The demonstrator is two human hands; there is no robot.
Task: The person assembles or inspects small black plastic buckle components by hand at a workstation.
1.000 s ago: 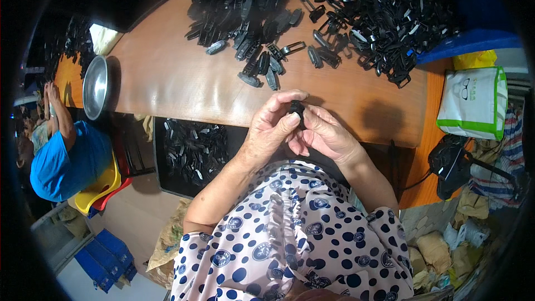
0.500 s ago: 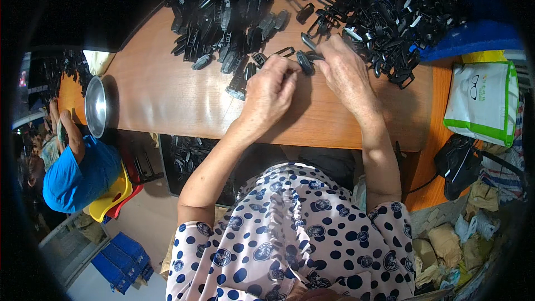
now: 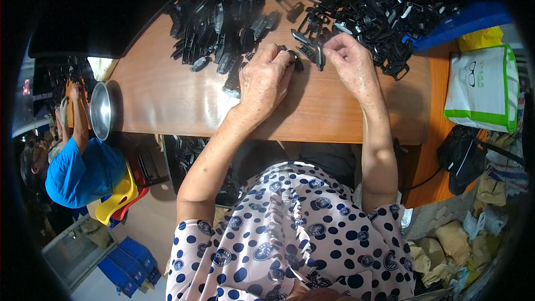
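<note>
My left hand [image 3: 264,81] is closed over the table, its thumb and fingers pinching a small black plastic part [image 3: 296,60]; most of that part's near end is hidden by the fingers. To the right, my right hand [image 3: 352,67] has its thumb and fingertips curled together at the edge of a narrow, glossy black plastic piece [image 3: 320,57]. More black pieces [image 3: 302,37] lie just beyond these fingertips. Beside my left wrist, a long dark part [image 3: 232,85] rests on the wooden tabletop [image 3: 167,95].
Heaps of black plastic parts lie far left [image 3: 220,28] and far right [image 3: 384,17]. A metal bowl [image 3: 101,111] is at the table's left end. A white-green bag [image 3: 480,89] stands right. A co-worker in a blue shirt [image 3: 83,173] sits left, near blue bins [image 3: 129,265].
My hands have drawn apart. The left keeps a black part, while the right has shifted slightly to the right with its fingers at another piece. The whole view has moved a little.
</note>
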